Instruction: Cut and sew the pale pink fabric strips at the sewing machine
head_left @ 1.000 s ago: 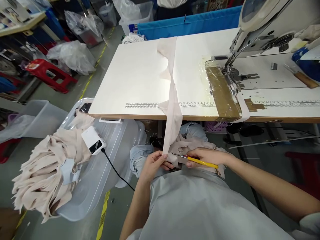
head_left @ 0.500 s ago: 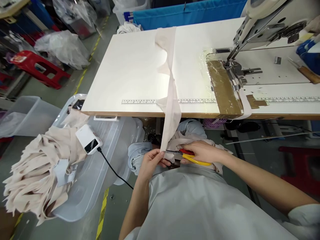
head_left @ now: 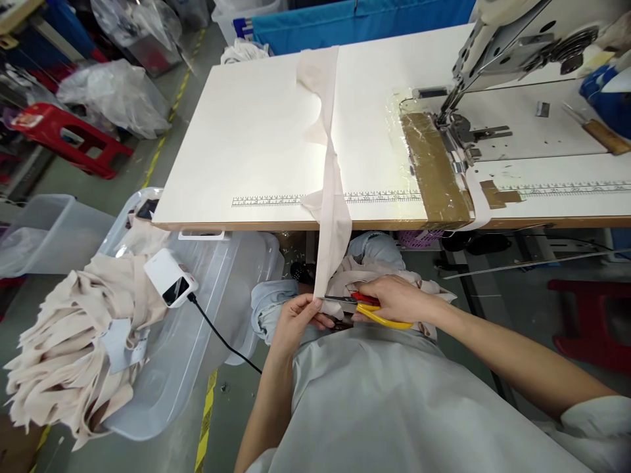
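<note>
While the left hand [head_left: 299, 316], at lower centre, pinches the end of a beige fabric strip [head_left: 334, 230], the right hand [head_left: 392, 297] grips yellow-and-red scissors [head_left: 387, 318], blades at that end. The strip extends upward over a white table [head_left: 246, 131]; a sewing machine [head_left: 522, 52] occupies the upper right, a clear plastic tub [head_left: 148, 410] the left.

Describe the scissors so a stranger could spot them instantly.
Start at the white table. Just below its near edge, the person's right hand holds the scissors near a pale fabric strip. Bright red and yellow handles set them apart from the strip.
</note>
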`<act>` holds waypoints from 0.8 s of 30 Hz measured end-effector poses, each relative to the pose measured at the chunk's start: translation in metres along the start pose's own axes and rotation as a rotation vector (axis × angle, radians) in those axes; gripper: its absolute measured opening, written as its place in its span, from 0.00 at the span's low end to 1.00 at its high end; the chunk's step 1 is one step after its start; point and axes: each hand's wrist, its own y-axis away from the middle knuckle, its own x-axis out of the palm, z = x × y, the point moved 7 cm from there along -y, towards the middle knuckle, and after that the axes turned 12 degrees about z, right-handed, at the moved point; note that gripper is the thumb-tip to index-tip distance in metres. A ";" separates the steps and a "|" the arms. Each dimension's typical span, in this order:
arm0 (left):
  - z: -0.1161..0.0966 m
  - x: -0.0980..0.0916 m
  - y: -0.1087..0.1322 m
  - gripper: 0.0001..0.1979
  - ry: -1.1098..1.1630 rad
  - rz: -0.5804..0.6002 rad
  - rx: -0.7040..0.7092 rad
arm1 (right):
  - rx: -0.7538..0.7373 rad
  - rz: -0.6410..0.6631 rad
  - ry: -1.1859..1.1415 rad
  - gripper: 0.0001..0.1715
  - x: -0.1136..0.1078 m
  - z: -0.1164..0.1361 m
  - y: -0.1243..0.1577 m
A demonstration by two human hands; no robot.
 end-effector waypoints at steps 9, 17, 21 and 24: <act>0.000 0.002 -0.002 0.23 -0.025 0.014 -0.011 | 0.002 -0.020 0.062 0.25 -0.001 0.003 0.000; 0.005 -0.002 0.000 0.21 -0.122 0.024 -0.042 | 0.046 -0.033 0.029 0.27 0.003 0.000 -0.005; -0.012 -0.033 -0.011 0.28 -0.442 -0.206 0.095 | 0.017 -0.113 -0.068 0.27 0.007 -0.003 0.011; -0.042 -0.047 -0.029 0.31 -0.678 -0.431 0.305 | -0.006 -0.181 -0.192 0.28 0.013 -0.005 0.024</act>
